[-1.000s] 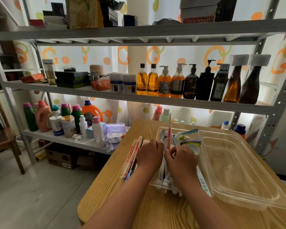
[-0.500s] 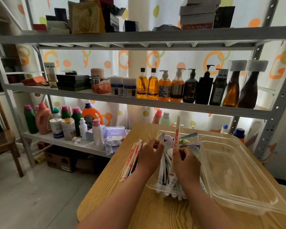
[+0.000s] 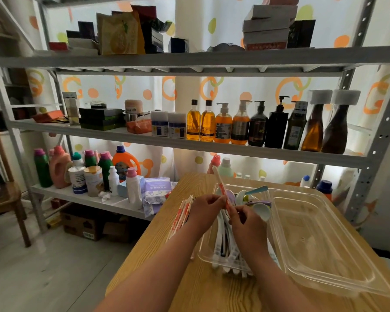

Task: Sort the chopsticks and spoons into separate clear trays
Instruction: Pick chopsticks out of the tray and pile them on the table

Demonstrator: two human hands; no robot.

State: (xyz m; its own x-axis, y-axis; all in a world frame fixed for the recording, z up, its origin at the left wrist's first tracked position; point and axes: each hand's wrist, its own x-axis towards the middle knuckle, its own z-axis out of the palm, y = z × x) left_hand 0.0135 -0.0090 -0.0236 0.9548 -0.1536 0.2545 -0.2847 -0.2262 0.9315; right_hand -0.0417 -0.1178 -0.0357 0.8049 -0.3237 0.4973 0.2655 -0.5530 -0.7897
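While spoons [image 3: 262,210] lie in the left clear tray [image 3: 205,258], left grip [image 3: 206,204] and right grip [image 3: 245,219] both pinch one wrapped chopstick pair [image 3: 221,185], tilted steeply above it; further pairs [image 3: 181,212] rest on the worktop [image 3: 200,289].

Big "姜" on orange pump btl [image 3: 223,125] label; rest unreadable

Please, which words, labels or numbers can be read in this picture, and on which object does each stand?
"姜": one large dark character on the label of the orange pump bottle, middle shelf.
Too small or blurred to read: the print on the wrapped chopstick, the white tubs, the purple packets, the cardboard box and the labels of the other bottles.
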